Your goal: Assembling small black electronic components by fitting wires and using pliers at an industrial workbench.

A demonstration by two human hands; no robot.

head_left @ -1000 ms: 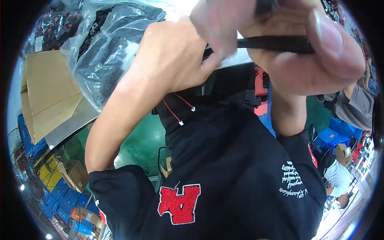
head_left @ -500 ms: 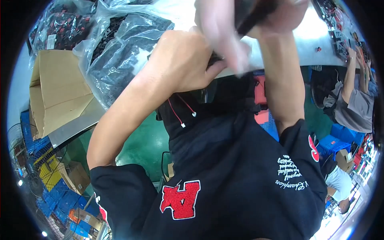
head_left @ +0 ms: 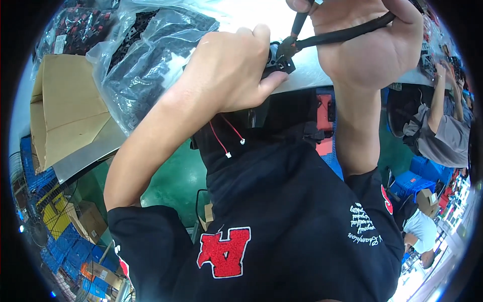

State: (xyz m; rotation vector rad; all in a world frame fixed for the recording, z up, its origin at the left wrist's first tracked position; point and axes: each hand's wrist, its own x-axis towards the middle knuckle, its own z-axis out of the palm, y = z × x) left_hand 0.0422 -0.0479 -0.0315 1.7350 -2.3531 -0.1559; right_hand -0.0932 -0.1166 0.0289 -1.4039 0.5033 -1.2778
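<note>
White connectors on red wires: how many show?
2: left connector and right connector, the right slightly higher, both hanging below the left hand. Others may be hidden.

This was a workshop, by its look a small-parts assembly floor. Clear bags (head_left: 151, 75) full of small dark parts lay on a pale bench (head_left: 241, 12), next to an open carton (head_left: 75, 100). Pliers (head_left: 347, 36) and thin red wires (head_left: 216, 135) with white plugs suggested electrical work. Off to the right, a co-worker in grey (head_left: 445, 141) reached over more parts, and another person (head_left: 422, 229) was beyond. Blue crates (head_left: 421, 173), more boxes (head_left: 93, 221), a caged fan (head_left: 35, 229) and a green floor (head_left: 176, 182) filled the surroundings.
</note>
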